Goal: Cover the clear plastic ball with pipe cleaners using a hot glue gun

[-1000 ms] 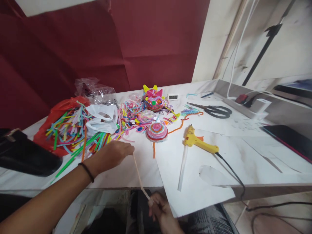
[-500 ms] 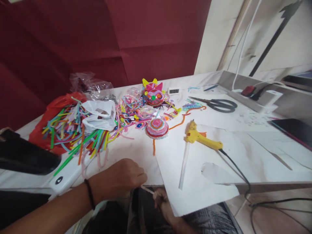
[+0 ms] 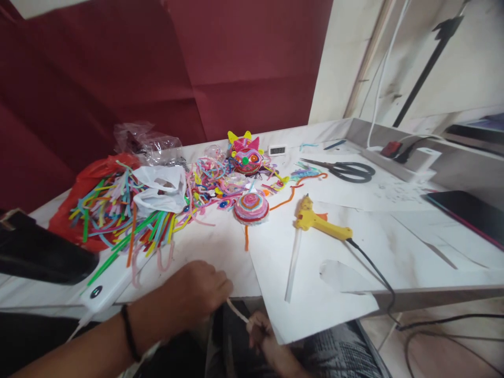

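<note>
1. We see the white bench running across the view, with its front edge just above our lap.
2. Our left arm comes in from the lower left with a dark band on the wrist. The left hand lies knuckles up at the front edge of the bench, its fingers curled in and pinched on the upper end of a pale strand.
3. A white paper sheet overhangs the bench edge, just to the right of both hands.
4. A red bag lies open at the back left. A heap of coloured pipe cleaners spills out of it onto the bench, well apart from the hands.
5. A black bag sits at the far left, cut off by the frame, and we cannot tell what is in it.
6. A white plastic bag is crumpled beside the heap and a clear bag lies behind it. We cannot make out what either one holds.
7. Our right hand sits lower, below the bench edge and over our lap. Its fingers are closed on the lower end of the strand, and the wrist is in shadow and hard to make out.
8. A yellow glue gun lies on the paper, and black scissors lie farther back.
9. A coiled pink disc sits near the middle of the bench.
10. The strand is thin and short. It slants down from the left hand to the right, clear of the bench top.
</note>
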A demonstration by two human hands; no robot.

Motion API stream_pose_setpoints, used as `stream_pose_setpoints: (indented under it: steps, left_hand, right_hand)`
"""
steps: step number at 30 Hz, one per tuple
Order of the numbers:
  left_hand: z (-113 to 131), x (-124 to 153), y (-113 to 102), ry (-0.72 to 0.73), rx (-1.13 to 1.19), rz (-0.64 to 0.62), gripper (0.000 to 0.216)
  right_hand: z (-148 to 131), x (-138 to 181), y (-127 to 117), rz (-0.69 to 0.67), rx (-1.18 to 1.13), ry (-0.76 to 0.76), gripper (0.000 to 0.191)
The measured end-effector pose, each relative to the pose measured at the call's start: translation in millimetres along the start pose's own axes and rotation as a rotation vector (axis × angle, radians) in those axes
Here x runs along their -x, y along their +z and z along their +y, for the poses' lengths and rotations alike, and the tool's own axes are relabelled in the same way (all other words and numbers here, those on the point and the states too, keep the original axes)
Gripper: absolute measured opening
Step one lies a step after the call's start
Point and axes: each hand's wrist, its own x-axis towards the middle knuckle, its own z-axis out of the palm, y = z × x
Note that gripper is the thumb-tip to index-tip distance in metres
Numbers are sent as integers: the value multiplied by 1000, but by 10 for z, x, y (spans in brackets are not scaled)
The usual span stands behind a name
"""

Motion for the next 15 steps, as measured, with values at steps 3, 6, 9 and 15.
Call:
stream_pose_setpoints:
  steps: [3,6,9,15]
  left_hand:
    - [-296,101,-29,-108,-146,127,25]
    - [-608,135,-34,-222,-249,150,29]
    - [-842,65,-8,-290,-287,150,27]
    - [-1070,-202,112,-312,-295,130,23]
  right_hand:
    - [-182,61,93,-10,-53,-27,48]
    - [-366,72,245,-4,-128,-47,52]
    - [-503,88,385,-23,-203,-6,52]
    - [-645,140,524,-50,-342,117,53]
